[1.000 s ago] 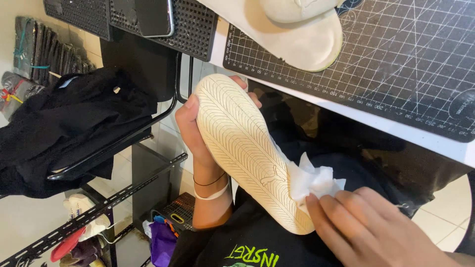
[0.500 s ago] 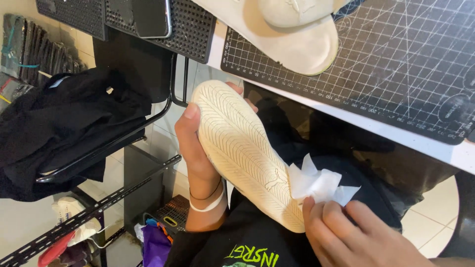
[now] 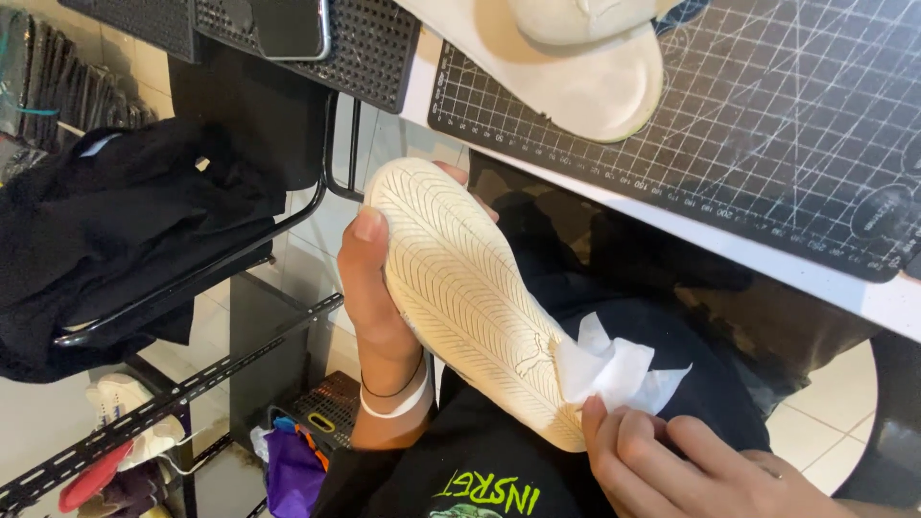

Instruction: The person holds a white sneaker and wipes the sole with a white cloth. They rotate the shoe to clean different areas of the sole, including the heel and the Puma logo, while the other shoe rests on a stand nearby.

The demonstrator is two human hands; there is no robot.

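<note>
My left hand (image 3: 369, 288) grips a cream shoe (image 3: 460, 288) from beneath, its ribbed sole turned up, thumb on the left edge near the toe. My right hand (image 3: 691, 465) presses a crumpled white wipe (image 3: 614, 369) against the heel end of the sole. The shoe is held over my lap, below the table's front edge.
A second cream shoe (image 3: 566, 58) lies on a black gridded cutting mat (image 3: 767, 125) on the white table (image 3: 892, 302). Dark clothes (image 3: 125, 230) hang over a black chair frame at left. A low rack (image 3: 144, 422) holds shoes and a purple bag (image 3: 293, 475).
The shoe and my left hand shifted slightly left and down. My right hand with the wipe slid down toward the heel and lower in view.
</note>
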